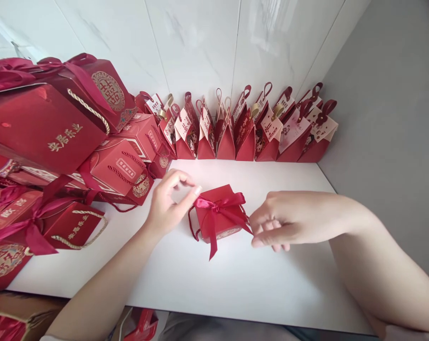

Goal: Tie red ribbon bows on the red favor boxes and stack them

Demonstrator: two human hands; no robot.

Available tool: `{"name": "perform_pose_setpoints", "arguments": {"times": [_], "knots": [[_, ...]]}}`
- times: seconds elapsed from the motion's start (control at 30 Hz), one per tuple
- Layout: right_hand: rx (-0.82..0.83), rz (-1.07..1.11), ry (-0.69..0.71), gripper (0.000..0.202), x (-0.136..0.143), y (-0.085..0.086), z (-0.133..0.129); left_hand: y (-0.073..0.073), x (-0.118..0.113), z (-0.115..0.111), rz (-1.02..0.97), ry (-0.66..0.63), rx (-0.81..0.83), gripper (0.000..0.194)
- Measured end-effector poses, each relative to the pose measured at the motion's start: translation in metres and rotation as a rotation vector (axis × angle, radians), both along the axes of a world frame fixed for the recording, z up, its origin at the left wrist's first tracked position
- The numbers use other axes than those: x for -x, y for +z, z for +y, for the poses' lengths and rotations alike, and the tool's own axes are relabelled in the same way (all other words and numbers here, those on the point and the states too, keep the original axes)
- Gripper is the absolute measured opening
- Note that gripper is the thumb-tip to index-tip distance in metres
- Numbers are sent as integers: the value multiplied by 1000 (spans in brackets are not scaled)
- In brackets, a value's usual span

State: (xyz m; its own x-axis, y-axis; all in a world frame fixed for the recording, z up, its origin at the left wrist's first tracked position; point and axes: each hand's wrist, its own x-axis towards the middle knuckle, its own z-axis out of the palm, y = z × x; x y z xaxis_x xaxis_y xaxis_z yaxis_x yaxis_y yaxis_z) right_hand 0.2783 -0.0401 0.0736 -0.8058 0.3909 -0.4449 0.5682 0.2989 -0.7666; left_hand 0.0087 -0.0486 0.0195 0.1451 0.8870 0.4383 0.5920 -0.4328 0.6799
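On the white table sits a small red gift box [219,189] with a dark red cord handle at its left side. A crimson ribbon bow [216,206] lies across its top, one tail hanging over the front. My left hand [172,201] pinches the bow's left loop between thumb and index finger. At the box's right, my right hand [276,222] has its fingers closed at the end of the other ribbon tail, palm turned down.
Red gift boxes [40,128] are piled at the left. Small red bags [227,142] with loop handles stand in rows along the tiled wall [196,42]. A grey wall [388,113] bounds the right. An open carton [33,315] sits below the table's front-left edge.
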Motion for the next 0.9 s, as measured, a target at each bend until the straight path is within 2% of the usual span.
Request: {"name": "perform_pose_setpoints", "arguments": {"times": [0.07, 0.13, 0.2, 0.23, 0.3, 0.37, 0.47, 0.6, 0.73, 0.83, 0.9], "knots": [[-60, 64, -183, 33, -7, 3, 4, 11, 8, -6, 119, 109, 107, 40], [-146, 131, -385, 35, -9, 1, 10, 22, 16, -11, 252, 68, 414, 54], [-187, 165, -469, 39, -6, -6, 17, 28, 20, -15, 337, -95, 784, 57], [-180, 170, -453, 40, -3, -10, 20, 29, 19, -17, 355, -198, 933, 57], [-172, 185, -367, 37, 2, -18, 24, 26, 13, -20, 355, -395, 1112, 55], [-224, 222, -288, 30, 6, -24, 27, 20, 5, -22, 319, -527, 1175, 49], [-300, 290, -224, 20, 7, -26, 27, 9, -5, -24, 210, -603, 1207, 45], [-222, 326, -200, 18, 5, -26, 28, 2, -6, -17, 123, -588, 1175, 40], [-238, 316, -268, 31, 5, -29, 31, 6, 0, -4, 150, -527, 1119, 37], [-236, 301, -318, 38, 7, -32, 35, 3, -3, -2, 144, -667, 1260, 42], [-222, 300, -325, 41, 8, -33, 38, -6, -12, -6, 42, -797, 1321, 48]]}}
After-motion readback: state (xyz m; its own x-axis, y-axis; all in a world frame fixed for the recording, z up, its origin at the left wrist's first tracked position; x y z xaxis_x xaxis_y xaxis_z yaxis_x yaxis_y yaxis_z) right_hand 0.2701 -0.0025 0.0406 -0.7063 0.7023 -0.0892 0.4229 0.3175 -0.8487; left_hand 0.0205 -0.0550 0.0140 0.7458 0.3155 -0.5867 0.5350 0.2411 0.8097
